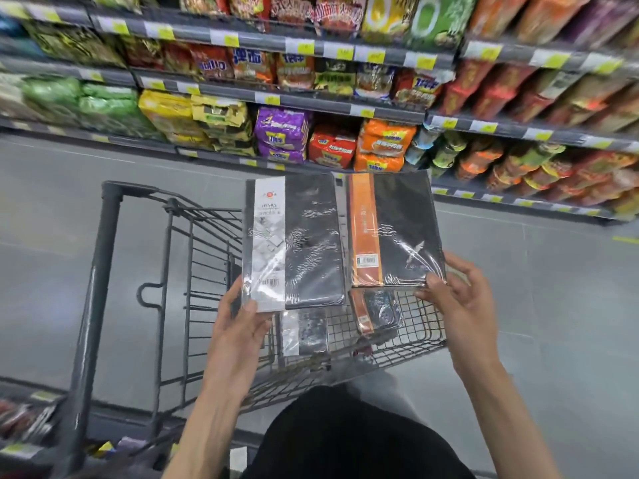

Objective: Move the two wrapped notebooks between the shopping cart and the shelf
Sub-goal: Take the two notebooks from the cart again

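Note:
I hold two wrapped notebooks side by side above the dark wire shopping cart (193, 271). My left hand (238, 326) grips the lower left corner of the black notebook with the white-grey band (301, 236). My right hand (463, 295) pinches the lower right corner of the black notebook with the orange band (397, 229). Both notebooks are in clear shiny film and face me upright. Two smaller wrapped notebooks, one white-banded (306, 331) and one orange-banded (377, 311), lie in the cart basket below.
Shelves of instant noodle packs (332, 146) and cup noodles (484, 157) run across the far side of the grey aisle floor (553, 288). Yellow price tags line the shelf edges. Another low shelf edge (31, 399) sits at my lower left.

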`<state>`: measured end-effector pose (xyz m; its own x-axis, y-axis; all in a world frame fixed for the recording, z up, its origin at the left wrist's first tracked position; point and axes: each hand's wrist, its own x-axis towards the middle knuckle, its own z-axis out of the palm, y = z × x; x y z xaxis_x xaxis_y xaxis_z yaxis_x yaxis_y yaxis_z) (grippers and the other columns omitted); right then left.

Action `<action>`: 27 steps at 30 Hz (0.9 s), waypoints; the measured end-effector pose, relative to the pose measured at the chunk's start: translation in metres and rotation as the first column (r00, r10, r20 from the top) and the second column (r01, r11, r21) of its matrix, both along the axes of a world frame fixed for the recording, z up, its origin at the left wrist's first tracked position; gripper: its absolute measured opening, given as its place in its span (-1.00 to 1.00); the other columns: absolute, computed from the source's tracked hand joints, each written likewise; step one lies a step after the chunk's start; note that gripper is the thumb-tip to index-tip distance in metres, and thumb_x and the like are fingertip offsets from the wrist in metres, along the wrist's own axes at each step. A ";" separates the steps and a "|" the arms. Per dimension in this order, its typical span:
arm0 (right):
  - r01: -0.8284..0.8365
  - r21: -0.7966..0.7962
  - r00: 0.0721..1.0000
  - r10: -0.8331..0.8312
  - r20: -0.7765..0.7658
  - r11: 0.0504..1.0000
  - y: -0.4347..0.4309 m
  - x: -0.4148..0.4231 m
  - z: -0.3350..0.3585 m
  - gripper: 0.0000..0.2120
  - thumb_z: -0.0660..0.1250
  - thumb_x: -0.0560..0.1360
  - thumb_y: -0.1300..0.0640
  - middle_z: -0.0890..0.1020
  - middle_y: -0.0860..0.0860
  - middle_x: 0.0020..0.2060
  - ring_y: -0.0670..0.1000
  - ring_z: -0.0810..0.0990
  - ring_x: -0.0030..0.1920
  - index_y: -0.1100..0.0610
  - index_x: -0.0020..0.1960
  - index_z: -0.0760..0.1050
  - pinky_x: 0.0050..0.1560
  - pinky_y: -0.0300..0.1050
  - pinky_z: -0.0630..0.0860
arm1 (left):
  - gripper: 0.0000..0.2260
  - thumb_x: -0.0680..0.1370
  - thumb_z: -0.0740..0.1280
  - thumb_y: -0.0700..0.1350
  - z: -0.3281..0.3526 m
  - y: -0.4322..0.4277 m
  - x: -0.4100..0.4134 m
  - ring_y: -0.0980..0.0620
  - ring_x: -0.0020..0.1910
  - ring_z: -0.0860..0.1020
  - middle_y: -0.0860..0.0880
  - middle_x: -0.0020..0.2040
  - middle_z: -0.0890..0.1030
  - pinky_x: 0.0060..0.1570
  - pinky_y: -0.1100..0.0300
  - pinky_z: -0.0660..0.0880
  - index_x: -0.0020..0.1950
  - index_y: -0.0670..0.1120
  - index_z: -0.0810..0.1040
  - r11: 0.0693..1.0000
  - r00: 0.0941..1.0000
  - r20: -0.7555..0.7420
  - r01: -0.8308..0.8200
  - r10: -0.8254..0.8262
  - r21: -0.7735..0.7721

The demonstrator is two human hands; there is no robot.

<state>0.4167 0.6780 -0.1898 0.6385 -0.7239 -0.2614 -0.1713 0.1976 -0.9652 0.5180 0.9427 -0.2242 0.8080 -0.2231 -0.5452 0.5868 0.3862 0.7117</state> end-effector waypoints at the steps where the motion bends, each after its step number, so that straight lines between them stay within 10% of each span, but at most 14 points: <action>1: 0.015 0.003 1.000 -0.015 0.011 1.000 0.000 -0.006 0.005 -0.70 0.33 0.57 0.34 0.73 0.01 0.00 -0.02 0.70 -0.20 0.13 0.26 0.45 -0.13 -0.26 0.60 | -0.64 0.47 0.30 -0.25 0.005 -0.002 -0.002 0.13 -0.29 0.63 0.07 -0.09 0.69 -0.24 0.29 0.60 0.23 0.04 0.53 1.000 1.000 0.009 0.016 -0.016 -0.009; 19: 0.337 -0.013 0.928 -0.330 0.173 0.941 -0.091 -0.121 0.035 -0.73 0.34 0.56 0.35 0.74 -0.01 -0.02 -0.01 0.68 -0.14 0.03 0.15 0.50 -0.11 -0.23 0.62 | -0.58 0.46 0.31 -0.24 0.056 -0.144 -0.042 0.08 -0.15 0.66 -0.04 0.08 0.68 -0.21 0.26 0.60 0.29 0.03 0.49 0.962 0.950 0.155 0.271 -0.271 0.019; 27: 0.431 0.003 0.883 -0.422 0.205 0.903 -0.192 -0.204 0.034 -0.70 0.30 0.58 0.38 0.73 -0.01 -0.05 0.01 0.66 -0.19 0.01 0.15 0.51 -0.11 -0.21 0.62 | -0.57 0.45 0.30 -0.27 0.046 -0.269 -0.118 0.09 -0.34 0.52 0.00 -0.19 0.63 -0.26 0.22 0.57 0.28 0.04 0.50 0.942 0.932 0.156 0.334 -0.326 -0.026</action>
<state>0.2129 0.4860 -0.1560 0.3010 -0.9451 -0.1272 0.1142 0.1681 -0.9791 0.3999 0.6742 -0.1778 0.7546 -0.5154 -0.4061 0.5772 0.2268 0.7845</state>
